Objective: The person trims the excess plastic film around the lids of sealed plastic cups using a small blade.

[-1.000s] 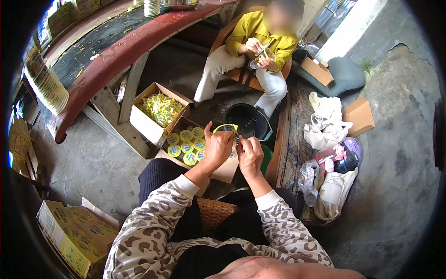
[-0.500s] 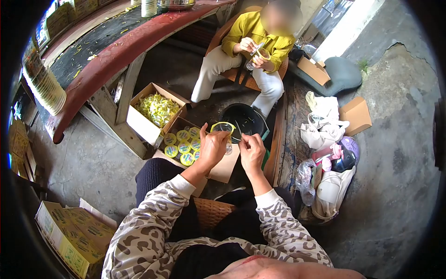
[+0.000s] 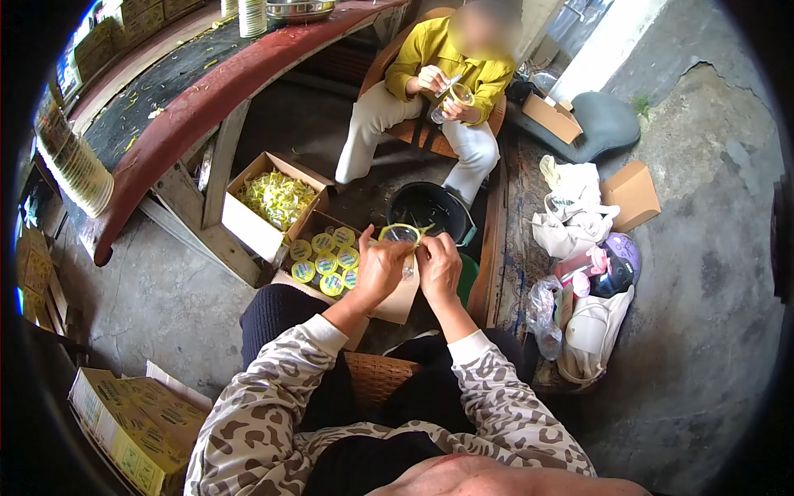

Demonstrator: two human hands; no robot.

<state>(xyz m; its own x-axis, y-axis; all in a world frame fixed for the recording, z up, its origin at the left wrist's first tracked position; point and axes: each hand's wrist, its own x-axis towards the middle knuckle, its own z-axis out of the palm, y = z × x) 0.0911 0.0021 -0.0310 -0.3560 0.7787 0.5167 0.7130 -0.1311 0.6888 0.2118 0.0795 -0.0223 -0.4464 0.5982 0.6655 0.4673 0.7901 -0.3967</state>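
Observation:
A clear plastic cup (image 3: 408,266) with a yellow rim is gripped in my left hand (image 3: 380,271), its mouth tilted up. At the cup's right edge, the fingers of my right hand (image 3: 439,266) are pinched together against the yellow rim. Whatever small thing they hold is too fine to make out. Just left of my hands, a cardboard box (image 3: 308,236) contains several cups with yellow printed lids (image 3: 326,263). Beyond the cup stands a black bucket (image 3: 447,217).
A box of yellow strips (image 3: 277,201) stands by the red-edged table (image 3: 165,136). Across from me sits a co-worker in a yellow shirt (image 3: 426,54), holding another clear cup (image 3: 461,95). Bags (image 3: 571,186) lie to the right, printed cartons (image 3: 136,413) at lower left.
My right hand has moved left and up from beside the cup to its rim. My left hand still grips the cup. The whole view has shifted slightly.

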